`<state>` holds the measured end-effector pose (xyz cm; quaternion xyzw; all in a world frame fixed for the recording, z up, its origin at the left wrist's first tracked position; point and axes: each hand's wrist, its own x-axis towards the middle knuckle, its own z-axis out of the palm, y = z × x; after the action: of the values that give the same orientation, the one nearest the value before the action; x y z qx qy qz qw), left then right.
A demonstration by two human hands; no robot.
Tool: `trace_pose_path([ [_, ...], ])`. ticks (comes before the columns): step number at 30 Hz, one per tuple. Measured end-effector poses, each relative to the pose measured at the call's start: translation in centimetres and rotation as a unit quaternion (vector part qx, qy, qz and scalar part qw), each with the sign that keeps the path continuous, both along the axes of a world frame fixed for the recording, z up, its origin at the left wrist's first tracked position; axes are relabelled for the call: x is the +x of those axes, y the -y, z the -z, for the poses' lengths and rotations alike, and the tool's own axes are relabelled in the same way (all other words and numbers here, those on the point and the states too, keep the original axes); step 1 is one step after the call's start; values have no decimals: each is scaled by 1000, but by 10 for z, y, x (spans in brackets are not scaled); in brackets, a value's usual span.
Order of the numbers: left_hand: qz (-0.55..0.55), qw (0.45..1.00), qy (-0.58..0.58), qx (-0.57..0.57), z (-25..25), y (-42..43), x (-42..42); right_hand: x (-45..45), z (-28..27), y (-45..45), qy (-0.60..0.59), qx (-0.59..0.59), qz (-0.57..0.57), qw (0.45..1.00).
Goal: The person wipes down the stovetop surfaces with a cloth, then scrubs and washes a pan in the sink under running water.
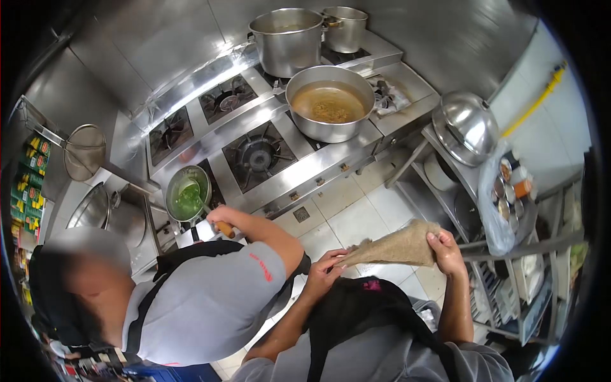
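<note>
A tan, coarse-woven cloth is stretched between my two hands, wide at the right and tapering to the left. My right hand grips its broad end, thumb on top. The narrow end is pinched in the fingers of my left hand. Beyond the cloth, a wide metal pot of brownish liquid with grainy bits in the middle sits on the stove.
At left a co-worker holds a wooden-handled ladle in a pan of green food. Tall pots stand at the back of the stove. A metal dome and a rack are at right.
</note>
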<state>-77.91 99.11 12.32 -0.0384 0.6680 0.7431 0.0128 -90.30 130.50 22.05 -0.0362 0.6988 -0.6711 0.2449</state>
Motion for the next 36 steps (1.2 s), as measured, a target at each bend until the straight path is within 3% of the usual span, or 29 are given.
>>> trace_pose_path([
  [1,14,997,-71,-29,1,-4,-14,-14,-2,-6,-7,-23,16,1000],
  [2,4,997,-71,-31,-2,-9,-25,-30,-6,-12,-16,-48,32,998],
  [4,-17,993,-18,119,-10,-20,-47,-66,-20,-21,-16,-62,5,998],
  [5,-100,936,-52,335,-23,-36,-62,-83,-30,-18,-1,-122,8,993],
  [6,-111,935,-57,333,-12,-41,-75,-102,-35,-17,16,-178,12,984],
  [8,48,954,86,282,20,-62,-94,-145,-34,-17,14,-171,4,985],
  [9,86,974,133,165,8,-76,-107,-172,-27,-17,-1,-143,-49,988],
  [10,76,975,134,162,15,-83,-123,-197,-22,-15,-17,-119,-100,988],
  [11,-4,980,129,153,28,-88,-140,-221,-21,-16,-36,-71,-125,989],
  [13,-140,952,190,193,-6,-83,-169,-258,-29,-9,-65,-53,-134,987],
  [14,-191,951,69,232,5,-79,-182,-274,-32,-6,-99,-32,-134,986],
  [16,-215,962,46,163,-27,-59,-197,-306,-28,-12,-92,14,-158,983],
  [18,-207,978,27,21,-60,-50,-205,-325,-37,0,-138,46,-189,971],
  [19,-223,974,28,-32,-69,-48,-211,-331,-30,9,-135,-30,-191,972],
  [20,-230,972,29,-35,-81,-47,-214,-337,-31,13,-134,-35,-198,970],
  [22,-324,906,86,-259,-110,-47,-224,-350,-44,23,-329,31,-340,881],
  [23,-383,892,45,-238,-121,-48,-232,-355,-52,30,-416,63,-380,823],
  [24,-444,852,66,-269,-134,-49,-236,-361,-48,31,-420,61,-377,823],
  [26,-434,841,75,-314,-166,-50,-240,-374,-28,39,-475,190,-369,776],
  [28,-290,866,25,-406,-146,-41,-244,-384,-13,50,-520,150,-333,772],
  [30,-130,892,-59,-428,-118,-39,-249,-393,19,61,-436,26,-240,867],
  [31,-140,892,-51,-427,-108,-37,-252,-398,33,61,-318,-11,-241,917],
  [32,-126,867,-23,-482,-100,-33,-256,-400,42,62,-313,-15,-258,914],
  [33,-111,838,10,-535,-92,-27,-260,-401,53,65,-149,-25,-247,957],
  [34,-155,853,22,-498,-84,-22,-272,-402,65,68,19,-27,-227,973],
  [36,-186,899,-2,-397,-68,-38,-301,-394,101,82,95,-74,-213,970],
])
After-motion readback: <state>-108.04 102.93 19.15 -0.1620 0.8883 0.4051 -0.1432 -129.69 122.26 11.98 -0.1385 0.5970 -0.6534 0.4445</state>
